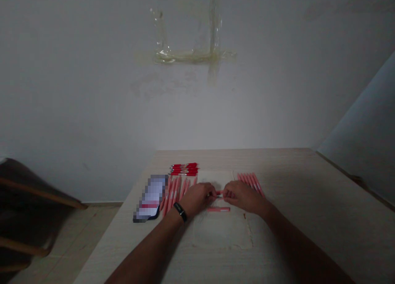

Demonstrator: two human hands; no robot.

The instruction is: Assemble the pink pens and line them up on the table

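Over the middle of the table, my left hand [202, 194] and my right hand [242, 195] meet with pinched fingers. Between them shows a short stretch of a red pen [219, 192], gripped from both ends; its tips are hidden in my fingers. A small dark, shiny bit sits just under it, too small to make out. Just in front of my hands lies a single pink pen [219, 209], partly covered by the left. Several pink pens [173, 193] lie side by side left of my left hand. Another row of pink pens [248, 179] rests beyond my right hand.
Red pens with silvery ends [184, 169] are stacked at the back left. A phone [151, 197], its screen blurred, lies at the table's left edge. A pale square sheet [222, 234] is under my hands. Behind the table [324, 234] rises a wall [92, 91]; a chair [27, 210] stands left.
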